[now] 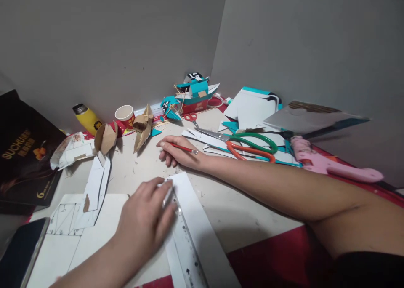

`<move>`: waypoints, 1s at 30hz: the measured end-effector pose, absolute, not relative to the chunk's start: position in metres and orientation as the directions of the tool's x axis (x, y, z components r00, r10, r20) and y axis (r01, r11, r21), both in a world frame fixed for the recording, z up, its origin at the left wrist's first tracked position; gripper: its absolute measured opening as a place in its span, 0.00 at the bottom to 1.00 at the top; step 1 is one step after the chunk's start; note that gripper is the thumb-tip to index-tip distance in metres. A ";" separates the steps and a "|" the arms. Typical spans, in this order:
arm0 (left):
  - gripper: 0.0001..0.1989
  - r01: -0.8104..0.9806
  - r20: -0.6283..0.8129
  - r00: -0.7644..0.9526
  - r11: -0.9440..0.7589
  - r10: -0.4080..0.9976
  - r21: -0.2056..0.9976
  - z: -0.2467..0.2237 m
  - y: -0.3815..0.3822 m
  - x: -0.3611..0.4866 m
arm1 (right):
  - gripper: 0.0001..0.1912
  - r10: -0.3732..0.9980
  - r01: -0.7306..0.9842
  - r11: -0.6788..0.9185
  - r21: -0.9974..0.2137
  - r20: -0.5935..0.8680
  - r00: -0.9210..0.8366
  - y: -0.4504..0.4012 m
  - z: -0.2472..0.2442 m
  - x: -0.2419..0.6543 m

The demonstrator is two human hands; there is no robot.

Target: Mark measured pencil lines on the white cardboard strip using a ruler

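My left hand point(148, 210) lies over the upper end of a clear ruler point(186, 237), its fingers curled onto it. Under the ruler is a long white strip of card point(197, 212). Beyond the strip's far end, my right hand point(176, 152) rests on the table, closed around a red pencil point(184, 148). The pencil's rear end points right, while its tip is hidden by the fingers. Just right of that hand lie large scissors point(233, 142) with one green and one orange handle, on top of white card offcuts point(214, 148).
A pink glue gun point(341, 164) lies at the right. Along the back stand small teal card boats point(198, 90), a brown cardboard boat point(143, 128), a paper cup point(125, 114) and a yellow bottle point(87, 118). A dark box point(27, 153) and a phone point(23, 252) are left.
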State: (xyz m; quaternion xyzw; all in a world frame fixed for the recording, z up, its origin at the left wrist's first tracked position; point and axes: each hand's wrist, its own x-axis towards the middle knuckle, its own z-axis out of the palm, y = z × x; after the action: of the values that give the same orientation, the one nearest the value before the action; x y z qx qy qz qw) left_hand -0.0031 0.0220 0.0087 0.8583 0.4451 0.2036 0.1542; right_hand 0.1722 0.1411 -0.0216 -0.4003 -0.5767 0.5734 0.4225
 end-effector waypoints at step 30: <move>0.35 0.624 -0.251 0.766 -0.779 0.592 0.069 -0.003 0.019 0.008 | 0.07 0.925 0.019 0.064 -0.998 0.052 -0.378 0.150 -0.031 0.171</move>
State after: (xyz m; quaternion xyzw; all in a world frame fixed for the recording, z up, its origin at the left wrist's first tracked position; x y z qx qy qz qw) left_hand 0.0082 0.0187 -0.0032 0.9368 0.3243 -0.1082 0.0741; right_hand 0.1708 0.1504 -0.0314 -0.3873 -0.6088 0.5640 0.4015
